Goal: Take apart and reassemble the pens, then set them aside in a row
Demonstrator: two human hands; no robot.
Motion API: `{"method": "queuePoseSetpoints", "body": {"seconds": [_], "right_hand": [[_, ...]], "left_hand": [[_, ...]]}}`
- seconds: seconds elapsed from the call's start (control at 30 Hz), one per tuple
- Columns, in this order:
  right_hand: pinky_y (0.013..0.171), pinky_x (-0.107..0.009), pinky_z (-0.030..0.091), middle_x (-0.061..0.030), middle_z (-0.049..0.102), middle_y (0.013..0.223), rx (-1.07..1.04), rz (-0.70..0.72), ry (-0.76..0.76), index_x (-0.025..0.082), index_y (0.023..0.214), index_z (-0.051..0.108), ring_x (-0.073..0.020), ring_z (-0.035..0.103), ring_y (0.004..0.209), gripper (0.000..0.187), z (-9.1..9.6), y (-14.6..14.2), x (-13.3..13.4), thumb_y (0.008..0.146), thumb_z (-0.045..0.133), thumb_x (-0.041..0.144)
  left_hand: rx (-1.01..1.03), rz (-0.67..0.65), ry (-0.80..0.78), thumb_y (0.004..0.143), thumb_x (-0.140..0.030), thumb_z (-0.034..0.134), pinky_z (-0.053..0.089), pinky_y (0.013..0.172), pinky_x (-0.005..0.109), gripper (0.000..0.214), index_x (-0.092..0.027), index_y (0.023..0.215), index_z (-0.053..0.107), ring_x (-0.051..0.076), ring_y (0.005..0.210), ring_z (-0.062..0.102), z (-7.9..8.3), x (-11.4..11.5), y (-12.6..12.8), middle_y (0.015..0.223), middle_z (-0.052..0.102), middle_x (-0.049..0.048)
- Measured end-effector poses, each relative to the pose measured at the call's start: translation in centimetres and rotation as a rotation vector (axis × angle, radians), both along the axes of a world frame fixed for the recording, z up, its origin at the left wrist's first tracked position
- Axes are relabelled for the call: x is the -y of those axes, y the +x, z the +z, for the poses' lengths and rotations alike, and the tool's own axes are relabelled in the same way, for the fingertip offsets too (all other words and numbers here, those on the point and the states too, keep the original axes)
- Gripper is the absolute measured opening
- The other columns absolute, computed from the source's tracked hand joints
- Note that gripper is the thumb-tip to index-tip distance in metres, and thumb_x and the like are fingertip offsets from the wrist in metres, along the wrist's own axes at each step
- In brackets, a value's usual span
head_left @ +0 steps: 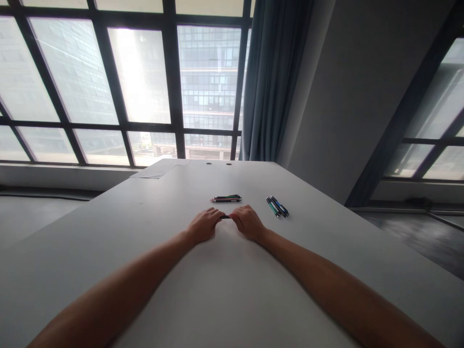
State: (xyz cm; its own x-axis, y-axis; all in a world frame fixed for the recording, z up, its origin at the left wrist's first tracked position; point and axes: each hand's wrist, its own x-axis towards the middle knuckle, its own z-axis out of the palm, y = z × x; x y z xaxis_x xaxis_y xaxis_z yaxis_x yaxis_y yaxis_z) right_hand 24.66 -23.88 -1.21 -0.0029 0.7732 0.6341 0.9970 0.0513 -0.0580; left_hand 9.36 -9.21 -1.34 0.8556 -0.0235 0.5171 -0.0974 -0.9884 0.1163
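Between my two hands runs a dark pen (225, 217), lying crosswise just above or on the white table. My left hand (205, 225) is closed on its left end, and my right hand (248, 222) grips the right end; only a short middle stretch of it shows. Just beyond my hands lies a row of several pens (226, 198), side by side and pointing left to right. To the right of my right hand is a second group of pens (277, 206), green, black and blue, set at a slant.
The white table (232, 290) stretches away toward the window. Sheets of paper (155, 170) lie at its far left corner. Two dark round holes (228, 164) sit near the far edge. A blue-grey curtain (271, 82) hangs behind, beside a grey pillar (348, 96).
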Motion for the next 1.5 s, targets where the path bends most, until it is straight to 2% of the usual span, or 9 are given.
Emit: {"method": "queuePoseSetpoints", "body": {"seconds": [0.17,0.43,0.67,0.83,0.97,1.1,1.27,1.4,1.5], "right_hand": [[0.075,-0.032,0.032,-0.0058,0.063,0.074,0.002,0.004,0.055,0.016,0.078,0.056,-0.0175,0.053,0.071,0.043,-0.1,0.0,-0.1,0.101,0.029,0.040],[0.074,-0.030,0.031,-0.0057,0.063,0.074,-0.001,0.010,0.010,0.016,0.077,0.058,-0.0167,0.053,0.070,0.041,0.0,0.1,0.0,0.101,0.032,0.036],[0.065,-0.027,0.031,-0.0027,0.058,0.060,-0.198,-0.027,0.024,0.018,0.060,0.052,-0.0136,0.047,0.058,0.049,-0.5,-0.1,-0.5,0.099,0.034,0.040],[0.056,-0.026,0.027,-0.0024,0.057,0.057,-0.357,-0.188,0.006,0.017,0.058,0.052,-0.0127,0.044,0.054,0.048,-0.6,0.5,-0.7,0.097,0.037,0.039],[0.072,-0.030,0.033,-0.0071,0.067,0.074,-0.230,-0.324,0.029,0.016,0.069,0.060,-0.0175,0.055,0.072,0.037,-0.1,0.9,-0.4,0.097,0.039,0.028],[0.094,-0.040,0.033,-0.0126,0.068,0.103,0.023,-0.151,0.069,0.015,0.106,0.062,-0.0242,0.056,0.099,0.023,0.5,-0.1,0.0,0.095,0.045,0.027],[0.086,-0.041,0.044,-0.0130,0.066,0.104,0.072,0.112,-0.004,0.016,0.127,0.049,-0.0246,0.059,0.095,0.033,0.3,-1.6,-0.3,0.097,0.041,0.028],[0.077,-0.035,0.048,-0.0114,0.062,0.105,0.030,0.142,-0.052,0.017,0.135,0.040,-0.0218,0.058,0.090,0.040,-0.1,-1.5,-0.6,0.096,0.036,0.015],[0.079,-0.036,0.045,-0.0114,0.059,0.103,0.052,0.076,-0.051,0.017,0.122,0.050,-0.0218,0.055,0.091,0.036,0.0,-1.1,-0.4,0.090,0.037,0.007]], "left_hand": [[0.009,0.001,-0.010,0.094,-0.019,0.039,0.050,0.083,0.034,0.028,-0.020,0.113,0.060,0.020,0.096,0.058,0.1,0.1,0.0,0.099,0.066,0.0078],[0.042,-0.022,-0.017,0.094,-0.020,0.042,0.051,0.082,0.033,0.026,-0.020,0.112,0.061,0.020,0.094,0.059,-0.1,0.0,0.0,0.098,0.067,0.0078],[0.102,-0.010,0.036,0.096,-0.024,0.043,0.051,0.080,0.032,0.027,-0.021,0.116,0.061,0.020,0.092,0.059,-0.6,-0.5,0.2,0.096,0.069,0.0068],[0.081,0.137,0.038,0.097,-0.034,0.043,0.051,0.078,0.032,0.028,-0.023,0.114,0.062,0.019,0.091,0.062,-0.3,-0.2,0.1,0.097,0.070,0.0061],[0.056,0.228,-0.001,0.097,-0.029,0.041,0.051,0.078,0.031,0.026,-0.022,0.110,0.063,0.019,0.091,0.063,0.0,0.1,0.0,0.096,0.069,0.0062],[0.056,0.188,-0.005,0.095,-0.033,0.048,0.052,0.079,0.031,0.024,-0.022,0.110,0.063,0.019,0.092,0.064,-0.1,0.1,0.0,0.099,0.070,0.0065],[0.167,0.074,0.020,0.095,-0.044,0.046,0.051,0.073,0.029,0.030,-0.022,0.109,0.061,0.017,0.080,0.066,-0.3,0.0,-0.2,0.090,0.071,0.0054],[0.209,0.043,0.000,0.092,-0.046,0.051,0.052,0.074,0.030,0.032,-0.020,0.110,0.056,0.018,0.085,0.066,-0.3,0.0,-0.3,0.097,0.070,0.0065],[0.202,0.123,-0.044,0.085,-0.050,0.060,0.053,0.076,0.034,0.043,-0.020,0.114,0.051,0.023,0.095,0.065,-0.2,0.1,-0.4,0.104,0.069,0.0083]]}}
